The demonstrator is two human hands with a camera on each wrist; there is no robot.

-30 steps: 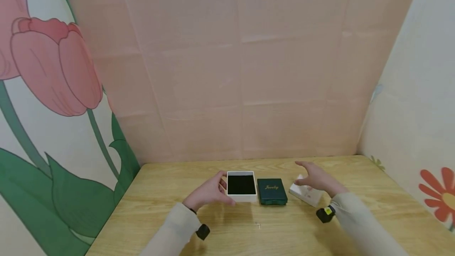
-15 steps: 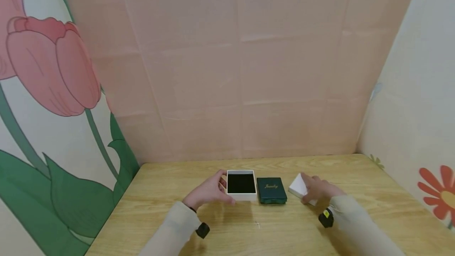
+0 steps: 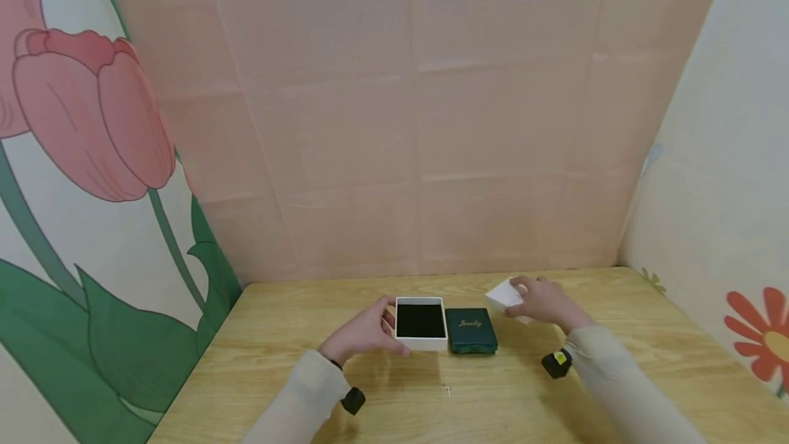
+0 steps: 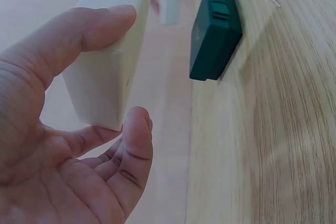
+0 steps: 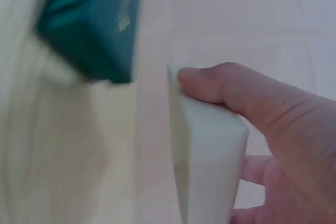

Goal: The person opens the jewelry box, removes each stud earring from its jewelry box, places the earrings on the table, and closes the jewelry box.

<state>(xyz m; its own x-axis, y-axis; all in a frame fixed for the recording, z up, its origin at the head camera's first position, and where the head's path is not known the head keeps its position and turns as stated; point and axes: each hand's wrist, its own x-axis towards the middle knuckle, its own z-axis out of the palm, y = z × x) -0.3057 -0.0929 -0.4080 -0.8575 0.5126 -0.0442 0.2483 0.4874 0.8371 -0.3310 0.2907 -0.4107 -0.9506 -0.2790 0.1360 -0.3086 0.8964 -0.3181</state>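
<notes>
In the head view, my left hand [image 3: 364, 333] grips a white box [image 3: 422, 344] with a black inside, thumb at the front edge and fingers behind its left side. The left wrist view shows the thumb on one wall of this box [image 4: 97, 85], held above the table. My right hand [image 3: 545, 303] pinches a white box lid [image 3: 503, 295], tilted and raised off the table; its hollow side shows in the right wrist view, where the thumb presses on the lid [image 5: 215, 129]. Between the hands sits a closed dark green jewelry box [image 3: 471, 331] with gold lettering.
Small silvery pieces [image 3: 447, 390], perhaps earrings, lie on the wooden table [image 3: 493, 403] in front of the boxes. A pink cloth [image 3: 419, 156] hangs behind the table's far edge. Walls with painted flowers stand left and right.
My right hand came down on the white lid, grasped it, then lifted it and moved it left and away from me. The left hand and its box stayed nearly still.
</notes>
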